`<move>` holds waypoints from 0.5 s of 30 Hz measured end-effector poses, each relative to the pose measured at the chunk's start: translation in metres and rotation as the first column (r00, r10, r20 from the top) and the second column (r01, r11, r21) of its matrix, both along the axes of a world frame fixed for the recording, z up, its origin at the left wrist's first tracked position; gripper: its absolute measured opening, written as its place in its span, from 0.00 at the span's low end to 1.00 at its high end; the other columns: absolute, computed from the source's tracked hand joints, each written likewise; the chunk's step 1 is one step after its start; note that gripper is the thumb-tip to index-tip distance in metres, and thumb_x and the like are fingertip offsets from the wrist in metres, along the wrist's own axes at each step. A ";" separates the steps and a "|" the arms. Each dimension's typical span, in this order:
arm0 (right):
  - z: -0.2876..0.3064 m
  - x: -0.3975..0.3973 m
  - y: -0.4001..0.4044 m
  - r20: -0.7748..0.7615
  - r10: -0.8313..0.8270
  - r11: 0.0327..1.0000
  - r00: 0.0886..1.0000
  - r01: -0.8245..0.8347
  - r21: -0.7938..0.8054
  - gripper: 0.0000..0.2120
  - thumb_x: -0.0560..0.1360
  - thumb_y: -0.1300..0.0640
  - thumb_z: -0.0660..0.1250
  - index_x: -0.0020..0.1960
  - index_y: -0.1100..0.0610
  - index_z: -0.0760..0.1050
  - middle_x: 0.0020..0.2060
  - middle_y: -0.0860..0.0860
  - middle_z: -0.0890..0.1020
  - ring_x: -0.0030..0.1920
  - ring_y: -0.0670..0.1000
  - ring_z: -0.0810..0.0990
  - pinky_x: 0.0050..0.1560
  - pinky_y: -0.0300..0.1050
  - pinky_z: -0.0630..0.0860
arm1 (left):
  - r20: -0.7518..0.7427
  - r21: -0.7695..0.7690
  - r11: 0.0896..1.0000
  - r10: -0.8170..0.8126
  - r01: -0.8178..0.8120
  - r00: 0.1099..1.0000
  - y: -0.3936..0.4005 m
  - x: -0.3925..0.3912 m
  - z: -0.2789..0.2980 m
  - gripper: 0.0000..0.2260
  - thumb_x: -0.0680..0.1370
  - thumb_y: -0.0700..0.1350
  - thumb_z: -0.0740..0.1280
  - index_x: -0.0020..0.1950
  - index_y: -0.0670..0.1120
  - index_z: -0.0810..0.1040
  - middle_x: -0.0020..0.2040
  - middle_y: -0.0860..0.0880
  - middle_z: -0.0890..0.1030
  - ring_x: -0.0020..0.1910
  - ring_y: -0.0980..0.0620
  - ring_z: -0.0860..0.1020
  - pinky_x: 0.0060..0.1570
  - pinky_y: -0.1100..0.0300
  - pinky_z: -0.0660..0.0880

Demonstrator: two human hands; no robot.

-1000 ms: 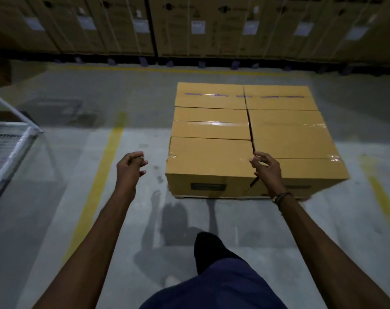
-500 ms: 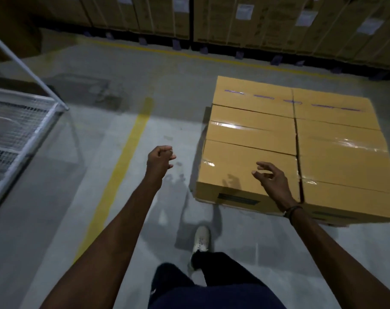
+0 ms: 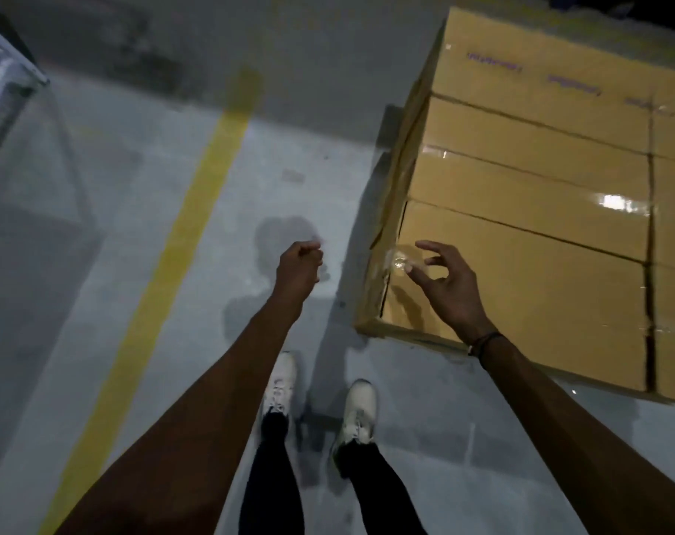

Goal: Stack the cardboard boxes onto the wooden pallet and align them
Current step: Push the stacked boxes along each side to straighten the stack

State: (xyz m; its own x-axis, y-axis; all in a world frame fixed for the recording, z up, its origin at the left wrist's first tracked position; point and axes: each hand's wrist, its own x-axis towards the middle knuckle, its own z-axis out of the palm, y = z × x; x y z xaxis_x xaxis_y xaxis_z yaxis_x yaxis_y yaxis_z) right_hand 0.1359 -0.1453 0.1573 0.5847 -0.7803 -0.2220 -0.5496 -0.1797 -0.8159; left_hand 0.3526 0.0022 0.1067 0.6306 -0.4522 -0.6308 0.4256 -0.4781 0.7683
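We see both bare hands out in front, neither holding anything. The left hand (image 3: 299,264) is curled into a loose fist, fingers folded in, hanging over the grey concrete floor (image 3: 251,179) with nothing in it. The right hand (image 3: 446,279) is spread open, fingers apart and bent a little, empty, poised over the near left corner of the closest cardboard box (image 3: 521,287); we cannot tell whether the fingertips touch the box top or hover just above it. A dark wristband (image 3: 484,341) sits on the right wrist.

The cardboard boxes (image 3: 540,160) lie to the right of and beyond the right hand, packed edge to edge in a flat layer, tops level, with clear tape (image 3: 621,202) shining along the seams and purple print (image 3: 494,65) on the farthest box. A second column of boxes runs off the right frame edge. The pallet under them is hidden; only a dark gap shows at the stack's left side.

Left of the left hand a yellow floor line (image 3: 181,241) runs away from us. Farther left, at the frame edge, a metal frame (image 3: 8,79) shows, blurred. Below the hands we see two white shoes (image 3: 357,411) and dark trouser legs, standing just beside the stack's near corner.
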 end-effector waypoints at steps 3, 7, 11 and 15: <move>-0.056 0.012 -0.017 0.001 0.009 0.997 1.000 -0.009 -0.081 0.19 0.79 0.57 0.76 0.67 0.48 0.78 0.66 0.46 0.77 0.61 0.50 0.78 0.47 0.28 0.75 | -0.055 0.053 0.998 -0.018 0.020 0.998 -0.014 0.001 -0.085 0.08 0.84 0.44 0.65 0.62 0.48 0.80 0.55 0.49 0.82 0.56 0.49 0.81 0.58 0.51 0.79; -0.111 0.023 -0.032 0.017 0.008 0.977 1.000 -0.004 -0.215 0.16 0.78 0.55 0.77 0.64 0.51 0.81 0.65 0.49 0.78 0.65 0.50 0.77 0.63 0.45 0.79 | -0.111 0.103 0.993 -0.039 0.051 0.993 -0.032 -0.011 -0.173 0.10 0.84 0.47 0.65 0.63 0.51 0.80 0.63 0.46 0.82 0.63 0.47 0.79 0.68 0.47 0.75; -0.133 0.033 -0.032 0.024 -0.049 0.963 0.999 0.053 -0.262 0.16 0.76 0.55 0.78 0.62 0.50 0.81 0.64 0.48 0.76 0.63 0.51 0.77 0.60 0.41 0.79 | -0.175 0.067 0.990 -0.107 0.121 0.979 -0.057 -0.034 -0.220 0.06 0.86 0.46 0.61 0.60 0.51 0.77 0.60 0.46 0.79 0.59 0.47 0.77 0.65 0.49 0.75; -0.135 0.032 -0.032 0.031 -0.046 0.953 0.998 0.053 -0.298 0.16 0.76 0.58 0.77 0.63 0.52 0.81 0.63 0.47 0.76 0.62 0.51 0.78 0.59 0.43 0.79 | -0.305 -0.058 0.961 -0.275 0.271 0.912 -0.088 -0.070 -0.232 0.18 0.87 0.57 0.55 0.67 0.49 0.78 0.61 0.51 0.82 0.62 0.48 0.80 0.67 0.49 0.74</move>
State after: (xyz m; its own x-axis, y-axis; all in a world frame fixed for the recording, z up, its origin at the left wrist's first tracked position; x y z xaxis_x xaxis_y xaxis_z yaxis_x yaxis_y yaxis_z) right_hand 0.1681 -0.1771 0.0222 0.5461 -0.8368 0.0391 -0.5451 -0.3904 -0.7419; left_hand 0.2825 -0.0859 -0.1248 0.2576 -0.5893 -0.7658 0.4959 -0.5996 0.6282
